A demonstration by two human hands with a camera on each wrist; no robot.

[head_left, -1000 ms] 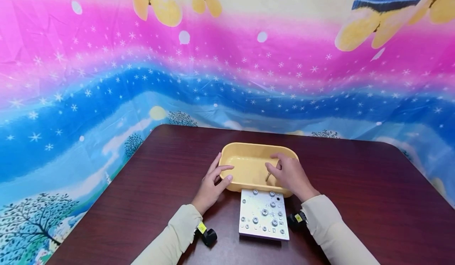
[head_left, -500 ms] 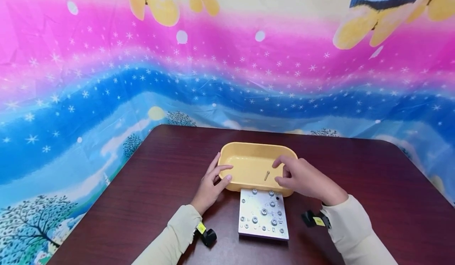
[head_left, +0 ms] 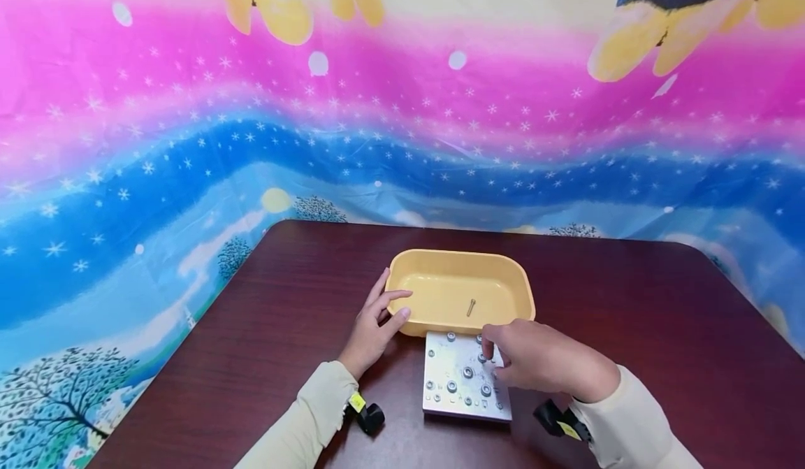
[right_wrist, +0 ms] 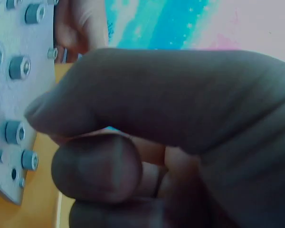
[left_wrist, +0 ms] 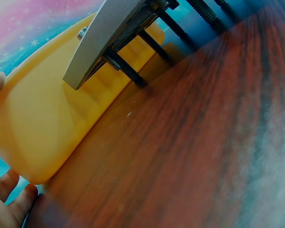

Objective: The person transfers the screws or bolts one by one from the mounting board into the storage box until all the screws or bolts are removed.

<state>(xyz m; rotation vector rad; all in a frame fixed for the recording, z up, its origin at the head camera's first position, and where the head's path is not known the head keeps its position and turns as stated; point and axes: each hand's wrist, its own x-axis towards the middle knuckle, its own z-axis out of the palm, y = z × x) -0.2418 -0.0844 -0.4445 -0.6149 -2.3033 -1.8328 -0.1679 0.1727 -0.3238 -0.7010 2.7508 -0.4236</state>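
A silver metal plate [head_left: 449, 357] bears several socket-head bolts, their threaded shanks [left_wrist: 154, 45] jutting out underneath. My right hand [head_left: 553, 357] hovers over the plate's right side, index finger bent down close to one bolt head and thumb apart from it. Curled fingers fill the right wrist view, and nothing shows between them. My left hand [head_left: 371, 326] holds the left end of a yellow plastic tub [head_left: 522, 280], with thumb and index finger over its rim and other fingers along the outside. One loose bolt [head_left: 471, 307] lies on the tub's floor.
All this stands on a dark reddish wooden table [head_left: 302, 266]. The tub sits right behind the plate, near edge against it. A printed cloth [head_left: 402, 105] hangs behind the table. Black wrist cameras [head_left: 370, 416] are strapped at both cuffs.
My right hand has left the tub and come toward me over the plate. A bolt beside its fingers a second ago now lies loose in the tub. My left hand keeps its place.
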